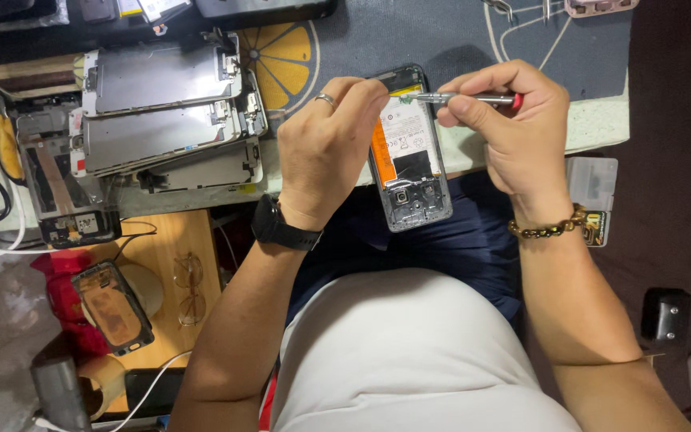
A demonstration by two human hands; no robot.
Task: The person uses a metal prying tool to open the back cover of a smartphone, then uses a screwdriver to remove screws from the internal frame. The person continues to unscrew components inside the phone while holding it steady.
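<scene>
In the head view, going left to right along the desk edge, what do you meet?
Stack of phone screen panels → left hand → opened phone with its battery showing → right hand holding a small screwdriver → clear plastic case.

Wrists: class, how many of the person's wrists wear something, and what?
2. The left hand has a black watch on its wrist; the right hand, holding a screwdriver, has a beaded bracelet.
</scene>
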